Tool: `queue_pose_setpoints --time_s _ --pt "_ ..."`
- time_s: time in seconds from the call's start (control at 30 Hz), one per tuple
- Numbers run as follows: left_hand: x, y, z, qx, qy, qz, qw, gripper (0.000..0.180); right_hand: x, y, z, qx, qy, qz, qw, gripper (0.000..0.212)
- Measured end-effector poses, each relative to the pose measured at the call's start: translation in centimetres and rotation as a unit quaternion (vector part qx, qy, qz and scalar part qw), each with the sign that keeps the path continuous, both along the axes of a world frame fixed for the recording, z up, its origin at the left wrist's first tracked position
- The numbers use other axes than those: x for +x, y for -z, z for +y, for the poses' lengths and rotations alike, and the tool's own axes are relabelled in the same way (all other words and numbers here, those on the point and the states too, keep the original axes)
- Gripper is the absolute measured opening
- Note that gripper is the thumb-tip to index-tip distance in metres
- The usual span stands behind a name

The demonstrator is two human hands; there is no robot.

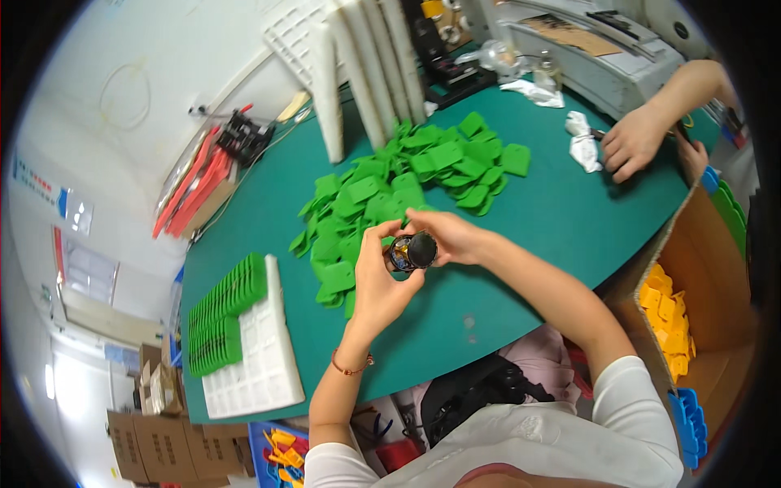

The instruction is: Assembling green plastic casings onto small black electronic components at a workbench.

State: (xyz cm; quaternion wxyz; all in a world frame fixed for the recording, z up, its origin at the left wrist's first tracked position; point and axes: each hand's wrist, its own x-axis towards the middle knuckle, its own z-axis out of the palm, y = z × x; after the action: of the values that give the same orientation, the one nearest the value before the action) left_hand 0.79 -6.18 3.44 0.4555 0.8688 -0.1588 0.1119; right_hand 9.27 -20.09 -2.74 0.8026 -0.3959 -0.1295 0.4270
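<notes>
Over the near edge of a heap of green plastic pieces [374, 191], both hands meet around a small round black device [401, 254]. Its open face shows gold and bluish parts inside, and a dark round cap [422, 250] sits against its right side. My left hand [381, 281] is closed around the device, thumb and fingers curved about its left side. Fingers of my right hand [452, 238] close on the capped side, with their tips partly hidden. Whether the cap is joined to the device I cannot tell.
Green pieces stand in rows on a white tray [254, 374] at the left. White slotted trays [358, 73] lean at the back. Another person's hand [634, 142] works near white tissue [582, 142]. A cardboard box [651, 244] with yellow pieces stands at the right.
</notes>
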Motion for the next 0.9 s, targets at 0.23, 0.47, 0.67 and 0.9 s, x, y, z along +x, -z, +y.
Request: queue_pose_setpoints --time_s 0.23,0.47,0.67,0.9 --pt "-1.6 2.2 3.7 0.007 -0.058 -0.018 0.998 0.060 -2.3 -1.5 0.8 -0.102 0.008 -0.175 0.979 0.044" --pt "-1.7 3.9 4.6 -0.067 -0.032 -0.010 0.997 0.068 -2.7 -0.7 1.4 -0.100 -0.004 -0.240 0.966 0.029" --pt "-1.4 4.1 4.6 -0.076 -0.013 0.000 0.997 0.080 -2.7 -0.8 1.5 -0.082 -0.007 -0.161 0.983 0.030" --pt "-1.8 2.4 5.8 -0.086 0.042 0.040 0.995 0.098 -2.7 -0.1 2.0 -0.011 -0.019 -0.043 0.999 0.032"
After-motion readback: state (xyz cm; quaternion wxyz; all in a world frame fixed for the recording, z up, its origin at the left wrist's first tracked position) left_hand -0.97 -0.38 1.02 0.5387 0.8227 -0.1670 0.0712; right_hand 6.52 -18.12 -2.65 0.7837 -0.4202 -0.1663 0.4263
